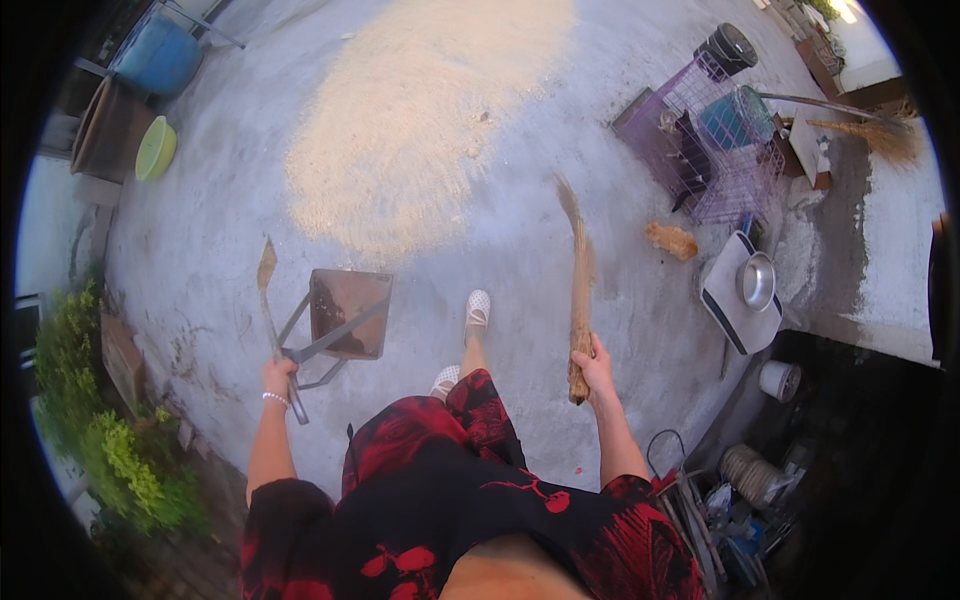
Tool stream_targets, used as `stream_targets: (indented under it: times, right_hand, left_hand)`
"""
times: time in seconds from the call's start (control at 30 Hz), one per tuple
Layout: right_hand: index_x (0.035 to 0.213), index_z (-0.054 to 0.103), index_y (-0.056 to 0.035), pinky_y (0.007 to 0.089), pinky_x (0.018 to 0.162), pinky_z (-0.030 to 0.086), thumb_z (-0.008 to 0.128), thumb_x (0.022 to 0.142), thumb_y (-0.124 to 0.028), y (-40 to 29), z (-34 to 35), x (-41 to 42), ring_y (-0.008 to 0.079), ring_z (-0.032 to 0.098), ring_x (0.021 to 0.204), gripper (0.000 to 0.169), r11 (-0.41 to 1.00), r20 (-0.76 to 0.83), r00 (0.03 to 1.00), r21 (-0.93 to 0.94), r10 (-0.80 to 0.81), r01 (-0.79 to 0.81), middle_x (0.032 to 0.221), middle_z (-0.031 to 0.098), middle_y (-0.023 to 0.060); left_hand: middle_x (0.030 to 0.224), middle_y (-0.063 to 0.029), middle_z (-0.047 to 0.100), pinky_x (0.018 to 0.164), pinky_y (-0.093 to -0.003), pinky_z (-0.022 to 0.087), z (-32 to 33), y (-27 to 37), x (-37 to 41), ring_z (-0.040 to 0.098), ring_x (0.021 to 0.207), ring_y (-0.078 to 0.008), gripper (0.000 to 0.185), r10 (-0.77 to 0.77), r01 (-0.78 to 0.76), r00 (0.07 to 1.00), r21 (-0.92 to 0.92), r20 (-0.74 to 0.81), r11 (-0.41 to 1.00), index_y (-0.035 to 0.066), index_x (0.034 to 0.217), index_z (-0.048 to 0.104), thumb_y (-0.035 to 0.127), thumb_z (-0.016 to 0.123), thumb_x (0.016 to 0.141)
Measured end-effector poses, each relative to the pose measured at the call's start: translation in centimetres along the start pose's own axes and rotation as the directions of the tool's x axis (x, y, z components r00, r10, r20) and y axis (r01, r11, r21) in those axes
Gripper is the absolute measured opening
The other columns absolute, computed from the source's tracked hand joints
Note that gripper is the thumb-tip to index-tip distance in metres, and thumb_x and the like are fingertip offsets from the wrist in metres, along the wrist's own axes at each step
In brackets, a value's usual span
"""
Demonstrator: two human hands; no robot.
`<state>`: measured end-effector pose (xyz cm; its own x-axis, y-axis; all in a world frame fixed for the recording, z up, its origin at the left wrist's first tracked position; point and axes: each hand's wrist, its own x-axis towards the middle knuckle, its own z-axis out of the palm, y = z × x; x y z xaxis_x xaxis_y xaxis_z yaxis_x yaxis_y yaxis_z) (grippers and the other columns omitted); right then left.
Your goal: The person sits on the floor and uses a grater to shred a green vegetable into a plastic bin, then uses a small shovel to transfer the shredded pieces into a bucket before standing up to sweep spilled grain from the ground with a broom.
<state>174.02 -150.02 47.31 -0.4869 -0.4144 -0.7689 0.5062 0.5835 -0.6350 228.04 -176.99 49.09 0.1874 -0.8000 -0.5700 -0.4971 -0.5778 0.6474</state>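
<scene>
My left hand [279, 376] is closed around the frame of a metal dustpan [326, 311], which hangs out to the right of it. A slim tool with a flat, leaf-shaped end [265, 274] rises from the same grip; where it meets the dustpan's bars is hard to make out. In my right hand [594, 367] is a short straw hand broom [580, 292], held near its butt with the bristles pointing away from me. Ahead, a wide layer of pale, grain-like material [405, 150] covers part of the concrete floor [225, 202].
A purple wire cage [675, 97] stands at right, with a dark animal [694, 157] at it. Nearby are an orange cat [671, 240] and a metal bowl [756, 281]. A green basin [156, 148] and blue barrel [156, 52] stand at left. Plants [124, 469] border the lower left.
</scene>
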Motion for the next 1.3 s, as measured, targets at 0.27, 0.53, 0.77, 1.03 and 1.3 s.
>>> stream_targets:
  times: [0.27,0.53,0.77,1.03,1.3]
  right_hand:
    - [0.112,0.052,0.0023,0.0323,0.062,0.047,0.056,0.074,0.004,-9.8,11.8,27.1,0.0177,0.055,0.074,0.038,0.988,-0.062,0.990,-0.093,-0.126,0.120,0.087,0.057,0.0072]
    - [0.123,0.049,0.0046,0.0404,0.084,0.048,0.062,0.070,-0.009,-5.2,32.1,31.0,0.0395,0.060,0.104,0.056,0.665,0.051,0.985,-0.731,-0.168,0.151,0.106,0.063,0.0265]
    - [0.135,0.042,-0.0002,0.0292,0.070,0.050,0.057,0.076,0.002,-6.8,34.6,21.2,0.0152,0.060,0.082,0.061,0.986,0.195,0.980,-0.169,0.042,-0.009,0.098,0.061,0.0064]
    - [0.103,0.049,-0.0056,0.0365,0.048,0.048,0.055,0.081,0.001,-1.3,40.7,23.1,0.0204,0.055,0.059,0.023,0.917,-0.043,0.975,0.352,0.217,-0.188,0.078,0.054,0.0063]
    - [0.118,0.047,-0.0066,0.0374,0.051,0.050,0.060,0.083,-0.005,-3.5,58.1,21.7,0.0216,0.057,0.065,0.038,0.866,0.295,0.947,0.431,0.130,-0.253,0.080,0.054,0.0076]
  left_hand:
    - [0.061,-0.0038,0.056,0.058,-0.0283,0.040,-2.9,-2.4,5.5,0.052,0.058,-0.0157,0.007,-0.120,0.062,0.969,-0.259,-0.216,0.964,0.004,0.062,0.057,0.007,0.063,0.060]
    - [0.060,-0.0077,0.058,0.061,-0.0298,0.045,-5.8,-7.2,9.8,0.056,0.059,-0.0189,0.008,-0.191,0.162,0.955,-0.143,-0.225,0.976,0.000,0.059,0.058,0.007,0.061,0.063]
    - [0.061,-0.0044,0.056,0.063,-0.0274,0.042,-8.6,-10.0,13.8,0.052,0.059,-0.0151,0.007,-0.288,0.250,0.947,-0.242,-0.139,0.938,0.003,0.060,0.057,0.007,0.062,0.063]
    - [0.063,0.0006,0.054,0.058,-0.0257,0.036,-9.7,-10.0,20.7,0.048,0.060,-0.0109,0.008,-0.324,0.305,0.945,-0.245,-0.040,0.920,0.007,0.065,0.057,0.010,0.065,0.065]
    - [0.066,-0.0002,0.055,0.061,-0.0254,0.041,-10.5,-10.8,27.1,0.050,0.062,-0.0107,0.008,-0.303,0.297,0.953,-0.275,0.019,0.915,0.005,0.069,0.058,0.009,0.064,0.071]
